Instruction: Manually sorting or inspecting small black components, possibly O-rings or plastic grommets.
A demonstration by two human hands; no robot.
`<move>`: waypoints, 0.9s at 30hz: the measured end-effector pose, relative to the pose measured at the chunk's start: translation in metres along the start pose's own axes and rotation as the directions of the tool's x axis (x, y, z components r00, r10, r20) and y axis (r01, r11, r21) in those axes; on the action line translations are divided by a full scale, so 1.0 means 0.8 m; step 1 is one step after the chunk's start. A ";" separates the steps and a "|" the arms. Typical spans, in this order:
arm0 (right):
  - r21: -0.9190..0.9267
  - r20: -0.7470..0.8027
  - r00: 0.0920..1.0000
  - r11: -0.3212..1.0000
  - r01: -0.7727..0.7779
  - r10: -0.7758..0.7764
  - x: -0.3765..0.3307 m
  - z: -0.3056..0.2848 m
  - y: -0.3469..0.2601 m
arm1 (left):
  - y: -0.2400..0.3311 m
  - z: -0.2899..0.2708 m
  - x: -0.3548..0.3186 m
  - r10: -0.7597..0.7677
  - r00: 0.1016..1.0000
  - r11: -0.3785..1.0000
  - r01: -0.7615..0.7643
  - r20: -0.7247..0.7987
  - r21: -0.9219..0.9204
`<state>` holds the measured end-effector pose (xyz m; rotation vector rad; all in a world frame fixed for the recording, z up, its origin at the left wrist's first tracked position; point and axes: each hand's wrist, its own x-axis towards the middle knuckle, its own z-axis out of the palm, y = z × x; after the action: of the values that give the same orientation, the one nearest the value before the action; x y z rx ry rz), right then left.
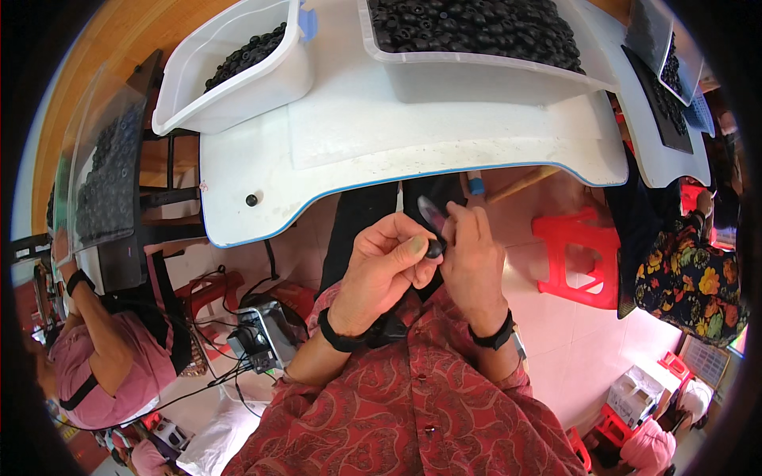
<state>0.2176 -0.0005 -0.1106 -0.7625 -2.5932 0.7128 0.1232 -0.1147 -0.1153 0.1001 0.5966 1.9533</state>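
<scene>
Close in front of my chest, my left hand (382,268) pinches a small round black part (434,248) between thumb and fingers. My right hand (475,266) is closed beside it, its fingers around a small knife. The knife's pointed, shiny blade (431,214) sticks up toward the table edge and is a little blurred; its handle is hidden in the hand. Both hands are almost touching at the black part. A similar black part (252,200) lies alone on the left of the white table (333,131).
A white tub (178,99) with some black parts stands at the table's left, and a larger translucent bin (484,83) full of them behind. A red stool (579,258) stands at right, cables (226,357) at left. Co-workers sit on both sides.
</scene>
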 end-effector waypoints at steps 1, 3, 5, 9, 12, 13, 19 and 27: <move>0.000 -0.001 1.000 1.000 -0.001 0.001 -0.002 0.000 0.004 | 0.001 0.003 0.000 0.011 1.000 0.999 -0.011 0.008 0.030; 0.350 0.019 0.996 0.932 -0.090 0.088 0.000 -0.001 0.006 | 0.000 0.003 0.001 0.033 0.999 0.998 -0.033 0.013 0.061; 0.426 0.099 0.985 0.889 -0.168 0.139 -0.002 -0.009 0.001 | -0.003 -0.004 0.006 0.062 0.997 0.994 -0.058 -0.039 0.098; 0.519 0.221 0.967 0.825 -0.226 0.126 -0.005 -0.019 0.003 | -0.003 -0.002 0.006 0.078 0.995 0.989 -0.070 -0.057 0.133; 0.555 0.363 0.925 0.771 -0.311 0.112 -0.001 -0.027 0.003 | -0.002 -0.001 0.005 0.108 0.990 0.984 -0.093 -0.096 0.150; 0.572 0.421 0.901 0.742 -0.350 0.100 0.000 -0.029 0.002 | -0.001 -0.001 0.005 0.109 0.989 0.984 -0.094 -0.096 0.150; 0.701 0.447 0.890 0.582 -0.412 0.091 -0.004 -0.029 -0.001 | 0.000 -0.003 0.005 0.146 0.984 0.964 -0.119 -0.103 0.238; 0.670 0.482 0.874 0.620 -0.408 0.054 0.000 -0.028 -0.008 | -0.002 -0.002 0.003 0.135 0.987 0.954 -0.105 -0.089 0.281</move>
<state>0.2252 0.0030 -0.0890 -0.7085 -2.1405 2.0880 0.1230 -0.1127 -0.1179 0.2107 0.9521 1.9915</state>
